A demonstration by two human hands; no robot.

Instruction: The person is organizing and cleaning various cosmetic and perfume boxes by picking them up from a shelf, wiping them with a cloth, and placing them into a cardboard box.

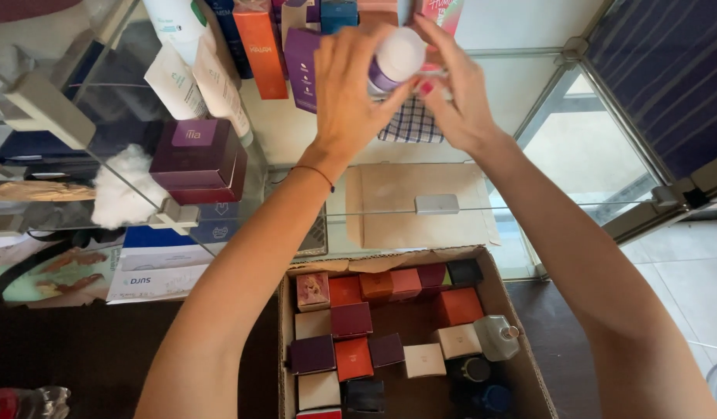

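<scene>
Mid-placement on glass shelf (242,209): left hand (349,93) wrapped around small white-capped purple bottle (395,60), right hand (455,97) pinching its cap, up among upright boxes (263,46). Next likely needs steady set-down in gap, clear of neighbours. Cardboard carton (521,326) below.

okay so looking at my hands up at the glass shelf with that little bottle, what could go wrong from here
1. Both hands, left hand and right hand, grip the small white-and-purple bottle over the glass shelf; a slip might knock it onto the glass.
2. The upright orange carton and purple carton stand close by the left hand; a nudge may topple them.
3. The open cardboard box of small cartons sits below; a dropped bottle could land in it.
</scene>
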